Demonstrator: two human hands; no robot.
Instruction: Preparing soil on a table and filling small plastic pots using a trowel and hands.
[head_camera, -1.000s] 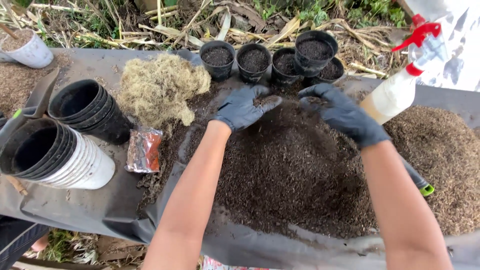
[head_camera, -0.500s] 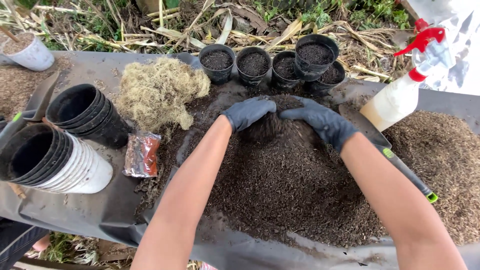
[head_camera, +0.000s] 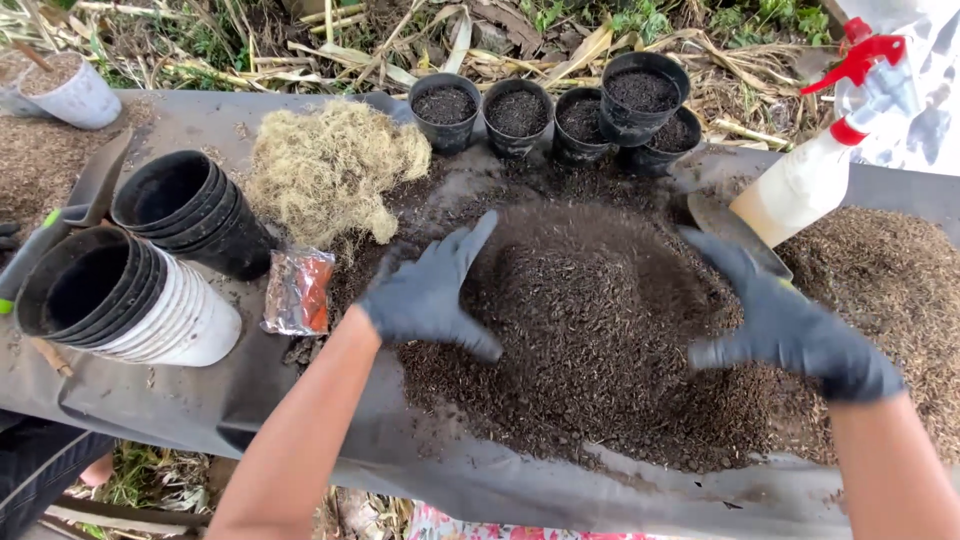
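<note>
Both gloved hands flank the dark potting-mix heap (head_camera: 590, 330) mid-sheet, left hand (head_camera: 430, 295) and right hand (head_camera: 790, 330) spread open, fingers splayed, gripping nothing. Risk, I'd say: a wide sweep pushes mix off the grey sheet's near edge (head_camera: 480, 490), or the right hand clips the trowel (head_camera: 735, 232) and spray bottle (head_camera: 800, 185) just behind.

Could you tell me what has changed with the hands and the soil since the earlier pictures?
Both gloved hands have drawn apart and toward the person: the left hand now lies open on the left flank of the soil heap, the right hand on its right flank. Earlier they met at the top of the heap. Neither holds anything. The filled pots, the spray bottle and the stacked empty pots stayed put.
</note>
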